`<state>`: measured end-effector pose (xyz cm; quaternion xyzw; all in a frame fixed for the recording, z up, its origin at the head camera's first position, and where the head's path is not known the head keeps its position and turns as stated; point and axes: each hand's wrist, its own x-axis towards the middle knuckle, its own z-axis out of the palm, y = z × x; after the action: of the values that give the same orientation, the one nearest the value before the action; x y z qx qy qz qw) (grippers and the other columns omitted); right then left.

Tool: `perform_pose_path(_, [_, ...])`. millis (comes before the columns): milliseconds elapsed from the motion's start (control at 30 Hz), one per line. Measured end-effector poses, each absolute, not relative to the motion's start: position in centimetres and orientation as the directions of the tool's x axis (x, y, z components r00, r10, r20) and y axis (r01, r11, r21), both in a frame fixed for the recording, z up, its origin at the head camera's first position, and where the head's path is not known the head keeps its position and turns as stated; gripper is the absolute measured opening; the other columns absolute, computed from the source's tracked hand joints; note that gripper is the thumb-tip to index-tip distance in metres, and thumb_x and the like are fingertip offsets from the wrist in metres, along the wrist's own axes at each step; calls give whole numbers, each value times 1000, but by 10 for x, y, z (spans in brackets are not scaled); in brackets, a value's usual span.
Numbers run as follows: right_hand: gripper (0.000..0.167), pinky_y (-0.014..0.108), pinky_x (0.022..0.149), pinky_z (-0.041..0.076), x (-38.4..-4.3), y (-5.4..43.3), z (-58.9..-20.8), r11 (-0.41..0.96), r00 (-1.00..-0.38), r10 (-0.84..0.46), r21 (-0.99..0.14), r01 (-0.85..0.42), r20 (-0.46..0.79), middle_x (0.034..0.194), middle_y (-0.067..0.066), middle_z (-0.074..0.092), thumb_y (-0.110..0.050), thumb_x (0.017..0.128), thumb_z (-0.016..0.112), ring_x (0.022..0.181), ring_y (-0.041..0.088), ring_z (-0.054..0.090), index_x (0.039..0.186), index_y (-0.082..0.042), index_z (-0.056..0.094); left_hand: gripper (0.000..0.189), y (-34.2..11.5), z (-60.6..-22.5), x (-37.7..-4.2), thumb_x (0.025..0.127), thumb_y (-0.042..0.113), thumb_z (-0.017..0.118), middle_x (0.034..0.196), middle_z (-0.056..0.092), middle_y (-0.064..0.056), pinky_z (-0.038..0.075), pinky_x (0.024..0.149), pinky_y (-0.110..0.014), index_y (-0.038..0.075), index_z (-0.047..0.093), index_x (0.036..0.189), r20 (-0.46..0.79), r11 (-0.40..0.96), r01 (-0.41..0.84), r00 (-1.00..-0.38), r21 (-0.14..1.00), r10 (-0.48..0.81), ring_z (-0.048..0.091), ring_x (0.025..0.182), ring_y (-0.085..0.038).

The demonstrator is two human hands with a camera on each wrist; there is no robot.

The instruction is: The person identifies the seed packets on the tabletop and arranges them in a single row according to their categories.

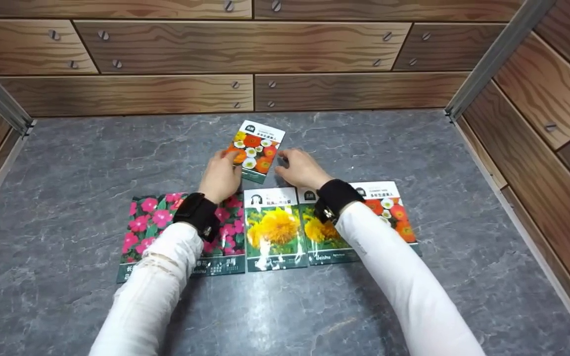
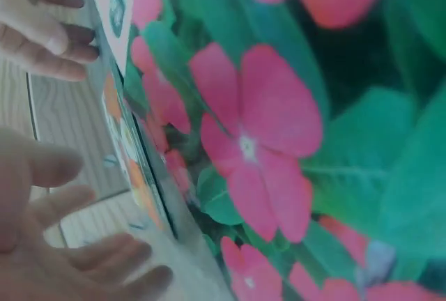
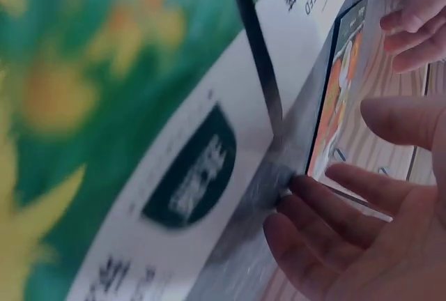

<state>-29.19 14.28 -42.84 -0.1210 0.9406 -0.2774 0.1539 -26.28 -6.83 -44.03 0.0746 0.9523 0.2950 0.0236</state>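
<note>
A flower seed packet (image 1: 256, 148) with orange and white blooms lies slightly turned on the grey floor, beyond a row of other packets. At its left edge is my left hand (image 1: 221, 173), fingertips touching or just over the packet. On the opposite side my right hand (image 1: 301, 169) rests close to the right edge, fingers loosely bent; a small gap shows there. Both wrist views show the fingers spread and relaxed, gripping nothing. Pink-flower packets (image 1: 151, 217) lie under my left wrist in the head view. My right wrist partly hides a yellow-flower packet (image 1: 322, 237) and an orange-flower packet (image 1: 398, 217).
Another yellow-flower packet (image 1: 275, 230) lies mid-row between my forearms. Wood-patterned panels (image 1: 245, 47) wall off the back, with more panels (image 1: 537, 99) at the right. Grey metal strips run along the corners.
</note>
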Motion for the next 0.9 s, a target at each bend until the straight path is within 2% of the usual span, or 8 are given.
perform_pose_path(100, [53,46,119,48,-293,134,-430,818,-928,-314,-554,-157,-200,152,21,58,-25,108,57,140,35,57,156,-3,47,46,-75,-440,-262,107,11,52,156,48,-35,44,122,-58,-1,53,151,-58,834,119,-982,539,178,51,143,-51])
perform_pose_path(167, [45,42,104,53,-294,128,-430,813,-930,-312,-562,-156,-193,135,20,65,-26,109,55,120,34,64,146,-2,55,46,-78,-439,-262,106,11,51,155,52,-32,44,121,-58,-1,54,150,-94,844,142,-971,517,221,53,142,-50])
perform_pose_path(267, [33,36,84,45,-297,122,-428,775,-938,-271,-627,-79,-216,109,16,61,-26,108,54,92,28,57,128,1,60,45,-81,-438,-262,107,11,52,155,54,-28,44,121,-57,1,56,150,-126,841,184,-951,508,284,54,142,-46])
perform_pose_path(333, [39,34,85,44,-299,120,-426,720,-946,-210,-694,22,-248,114,17,61,-26,107,56,95,26,55,132,4,57,44,-82,-437,-261,106,11,53,154,56,-26,45,121,-56,2,57,149,-128,839,201,-944,506,303,56,141,-44])
perform_pose_path(500, [67,36,108,53,-306,120,-426,452,-937,-85,-851,266,-338,154,22,53,-19,105,61,125,28,60,161,3,32,43,-83,-438,-258,107,11,52,153,58,-25,45,121,-56,2,58,149,-122,841,225,-939,492,323,56,142,-43])
perform_pose_path(700, [51,27,88,63,-310,120,-424,268,-941,-34,-910,315,-336,123,14,63,-3,101,61,87,12,64,151,5,49,44,-84,-436,-255,108,13,53,156,56,-23,48,119,-53,4,56,151,-128,828,232,-931,511,341,61,136,-42])
perform_pose_path(800, [46,23,79,62,-308,121,-420,267,-946,-41,-916,300,-322,110,7,60,0,101,60,80,9,62,146,4,54,45,-85,-436,-252,110,14,51,157,55,-22,50,105,-47,4,53,153,-119,795,214,-934,567,337,66,117,-40])
perform_pose_path(900, [46,25,81,63,-304,125,-413,276,-950,-64,-921,276,-304,105,4,58,0,100,59,79,9,62,146,2,54,46,-84,-434,-248,110,15,51,158,54,-23,49,109,-46,2,51,154,-42,739,199,-955,644,294,65,118,-40])
